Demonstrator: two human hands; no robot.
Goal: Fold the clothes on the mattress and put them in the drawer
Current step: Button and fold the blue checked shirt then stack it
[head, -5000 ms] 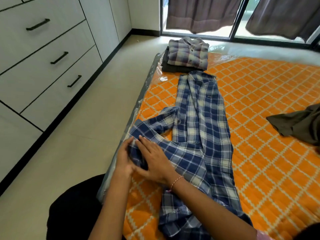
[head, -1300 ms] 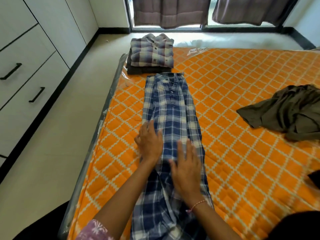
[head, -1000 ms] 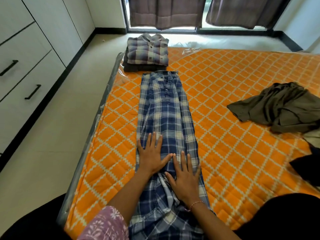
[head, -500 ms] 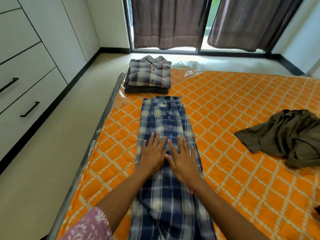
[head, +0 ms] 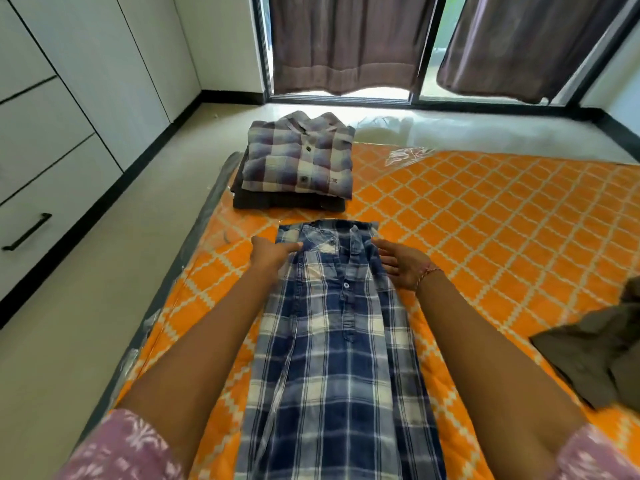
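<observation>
A blue plaid shirt (head: pixel 337 344), folded lengthwise into a long narrow strip, is laid flat along the left part of the orange quilted mattress (head: pixel 485 237), its collar at the far end and its button placket facing up. The far left corner of the strip, beside the collar, is met by the left hand (head: pixel 272 252), whose thumb lies over the cloth; whether the fingers are tucked beneath the edge cannot be told. The far right edge is flanked by the right hand (head: pixel 401 263), held palm inward with fingers straight and loosely together, just at the fabric; a thread bracelet (head: pixel 427 273) is worn at that wrist. Both forearms are stretched out along the two sides of the strip, and patterned pink sleeves (head: pixel 121 448) are seen at the bottom corners. Just beyond the collar, a stack of folded clothes (head: pixel 298 161) is set at the mattress corner, a grey-purple checked shirt on top of a dark garment. An unfolded olive garment (head: pixel 595 355) is left crumpled at the right edge. White drawers (head: pixel 38 209) with black handles are ranged along the left wall, across a strip of pale floor, and brown curtains (head: pixel 346 43) are hung over the glass doors at the far end.
</observation>
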